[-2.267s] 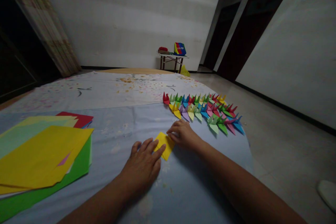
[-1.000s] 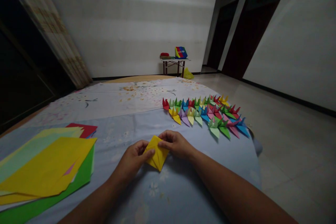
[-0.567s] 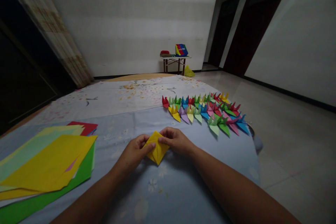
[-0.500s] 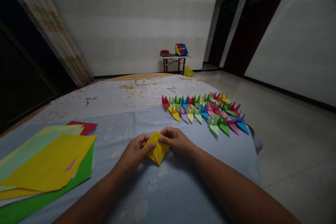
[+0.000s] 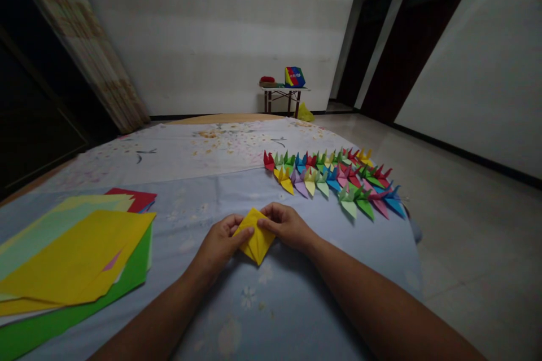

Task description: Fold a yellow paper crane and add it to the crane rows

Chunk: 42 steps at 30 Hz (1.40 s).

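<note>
A yellow folded paper (image 5: 259,242), diamond-shaped with one corner toward me, is held just over the blue cloth between both hands. My left hand (image 5: 224,240) pinches its left corner, thumb lying on top and fingers curled at the edge. On the other side my right hand (image 5: 285,225) grips the right part, its thumb pressed on the upper face near the middle. A crease runs down the lower half of the paper. The fingertips beneath it are hidden.
Rows of colourful paper cranes (image 5: 330,177) stand on the right of the table. Coloured paper sheets (image 5: 80,254) lie stacked at the left. A flowered cloth (image 5: 178,149) covers the far part. Beyond it, a small table (image 5: 285,89) by the wall carries a multicoloured bag (image 5: 294,76).
The camera view has shifted slightly. Both hands keep hold of the yellow paper; the thumbs and the folds look almost the same.
</note>
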{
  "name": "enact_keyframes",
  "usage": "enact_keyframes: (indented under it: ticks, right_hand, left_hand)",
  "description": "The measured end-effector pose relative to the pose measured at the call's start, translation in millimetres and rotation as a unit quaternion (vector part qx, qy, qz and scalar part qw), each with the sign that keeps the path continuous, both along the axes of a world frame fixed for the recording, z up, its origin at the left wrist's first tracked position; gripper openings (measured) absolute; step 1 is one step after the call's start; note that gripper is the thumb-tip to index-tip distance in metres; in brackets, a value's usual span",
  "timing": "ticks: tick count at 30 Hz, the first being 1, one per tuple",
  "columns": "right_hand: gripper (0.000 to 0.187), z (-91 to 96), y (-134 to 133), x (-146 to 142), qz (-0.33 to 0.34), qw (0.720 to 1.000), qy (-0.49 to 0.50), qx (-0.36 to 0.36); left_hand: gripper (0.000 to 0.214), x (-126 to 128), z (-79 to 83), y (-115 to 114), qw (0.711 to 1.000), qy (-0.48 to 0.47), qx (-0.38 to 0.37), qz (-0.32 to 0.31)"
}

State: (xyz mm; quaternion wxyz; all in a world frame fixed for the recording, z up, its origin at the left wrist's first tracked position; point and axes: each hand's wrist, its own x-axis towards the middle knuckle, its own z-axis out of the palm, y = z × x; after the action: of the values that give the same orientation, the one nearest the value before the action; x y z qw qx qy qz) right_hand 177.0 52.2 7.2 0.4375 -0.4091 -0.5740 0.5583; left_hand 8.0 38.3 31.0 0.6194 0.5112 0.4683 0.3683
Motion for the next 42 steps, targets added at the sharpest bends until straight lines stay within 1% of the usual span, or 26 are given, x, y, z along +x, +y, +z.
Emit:
enact_keyframes:
  ticks: [6, 14, 20, 23, 30, 36, 39, 42]
  right_hand:
    - [0.033, -2.4, 0.5, -0.3, -0.005, 1.000, 0.007, 0.006]
    - [0.034, -0.7, 0.2, -3.3, 0.007, 0.999, 0.043, -0.013]
    - [0.033, 5.1, -3.0, -4.4, 0.008, 0.998, 0.063, -0.018]
    - [0.033, 6.7, -3.7, -4.4, 0.008, 0.998, 0.061, -0.021]
    - [0.035, 2.7, -4.0, -4.0, 0.037, 0.997, 0.066, -0.025]
    - [0.032, 7.4, -5.1, -5.0, 0.033, 0.995, 0.092, -0.032]
    - [0.032, 8.0, -4.4, -4.8, 0.034, 0.993, 0.103, -0.050]
    - [0.031, 5.8, -3.2, -3.4, 0.036, 0.992, 0.108, -0.056]
  left_hand:
    - [0.033, 0.3, -8.4, 4.2, 1.000, -0.018, 0.013, -0.005]
    - [0.028, -0.4, -4.0, 1.3, 0.999, -0.046, 0.007, 0.003]
    - [0.026, -0.6, -9.0, 3.7, 0.999, -0.036, 0.021, -0.011]
    - [0.025, -0.4, -9.8, 3.5, 0.999, -0.033, 0.032, -0.007]
    - [0.023, 0.8, -10.4, 0.4, 0.999, -0.038, 0.034, 0.010]
    - [0.020, 3.5, -7.8, -0.9, 0.997, -0.050, 0.049, 0.035]
    - [0.020, 4.0, -4.7, -2.0, 0.997, -0.044, 0.040, 0.044]
    - [0.022, 3.3, -3.2, -2.3, 0.998, -0.045, 0.022, 0.039]
